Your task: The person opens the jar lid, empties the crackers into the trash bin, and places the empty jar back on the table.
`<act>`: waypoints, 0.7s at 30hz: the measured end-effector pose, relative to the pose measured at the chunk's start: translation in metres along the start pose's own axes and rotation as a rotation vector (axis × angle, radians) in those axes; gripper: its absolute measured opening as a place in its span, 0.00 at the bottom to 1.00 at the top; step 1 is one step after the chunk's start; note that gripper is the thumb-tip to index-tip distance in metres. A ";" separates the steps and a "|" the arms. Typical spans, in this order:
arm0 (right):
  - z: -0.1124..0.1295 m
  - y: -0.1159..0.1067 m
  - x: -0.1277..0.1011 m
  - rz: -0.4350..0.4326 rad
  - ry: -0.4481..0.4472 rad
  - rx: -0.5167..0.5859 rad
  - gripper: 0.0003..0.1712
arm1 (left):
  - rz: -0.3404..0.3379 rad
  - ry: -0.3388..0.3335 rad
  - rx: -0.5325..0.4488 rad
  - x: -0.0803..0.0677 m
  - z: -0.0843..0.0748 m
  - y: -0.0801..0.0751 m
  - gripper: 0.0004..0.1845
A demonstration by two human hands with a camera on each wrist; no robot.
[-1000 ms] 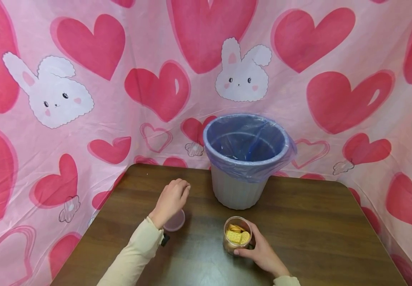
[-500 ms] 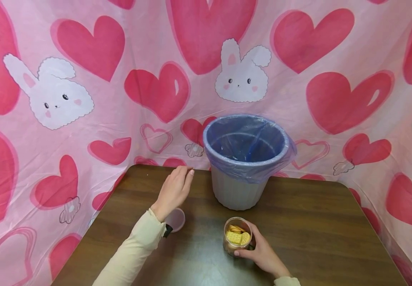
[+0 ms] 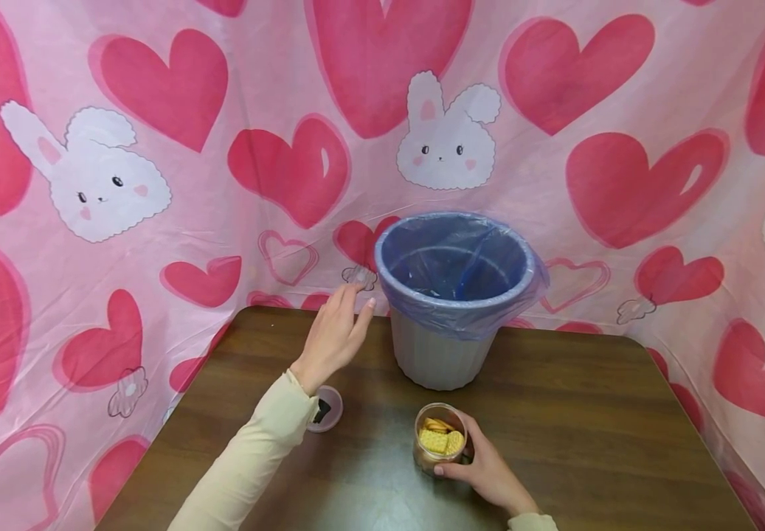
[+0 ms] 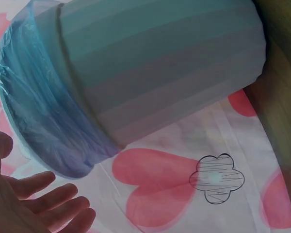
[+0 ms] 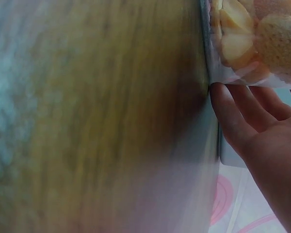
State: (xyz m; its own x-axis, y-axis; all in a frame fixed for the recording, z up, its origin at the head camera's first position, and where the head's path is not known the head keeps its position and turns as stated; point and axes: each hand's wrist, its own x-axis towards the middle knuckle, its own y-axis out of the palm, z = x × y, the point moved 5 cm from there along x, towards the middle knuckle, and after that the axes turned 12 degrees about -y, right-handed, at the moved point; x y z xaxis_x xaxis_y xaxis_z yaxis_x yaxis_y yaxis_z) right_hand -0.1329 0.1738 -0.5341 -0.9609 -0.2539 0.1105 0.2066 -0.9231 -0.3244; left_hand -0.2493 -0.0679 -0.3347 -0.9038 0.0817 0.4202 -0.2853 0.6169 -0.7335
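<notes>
Clear lidless jar [image 3: 440, 444] of yellow crackers, upright on table, grey blue-lined bin [image 3: 457, 295] behind it

The right hand [image 5: 262, 141] fills the lower right of the right wrist view, its fingers [image 5: 230, 114] reaching up and touching the base of a clear jar [image 5: 252, 39] at the top right. Pale yellow biscuits [image 5: 242, 34] show through the jar wall. The brown wood-grain table [image 5: 102, 107] spreads blurred across the left, and pink patterned cloth [image 5: 228, 208] shows just left of the palm.
</notes>
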 end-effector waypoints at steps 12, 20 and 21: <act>0.002 0.000 -0.001 0.019 -0.014 0.040 0.51 | -0.051 0.068 -0.070 0.016 -0.019 -0.001 0.28; 0.002 -0.001 -0.001 0.019 -0.027 0.032 0.51 | -0.011 0.042 -0.072 0.024 -0.027 0.005 0.32; 0.002 -0.001 -0.001 0.018 -0.025 0.034 0.51 | -0.005 0.039 -0.070 0.025 -0.027 0.006 0.33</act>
State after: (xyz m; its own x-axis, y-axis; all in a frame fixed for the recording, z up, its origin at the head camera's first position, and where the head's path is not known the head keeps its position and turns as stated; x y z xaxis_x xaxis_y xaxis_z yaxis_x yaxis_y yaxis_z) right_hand -0.1320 0.1738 -0.5317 -0.9522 -0.2773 0.1284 0.2305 -0.9275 -0.2942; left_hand -0.2651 -0.0405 -0.3139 -0.8890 0.1078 0.4450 -0.2653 0.6707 -0.6926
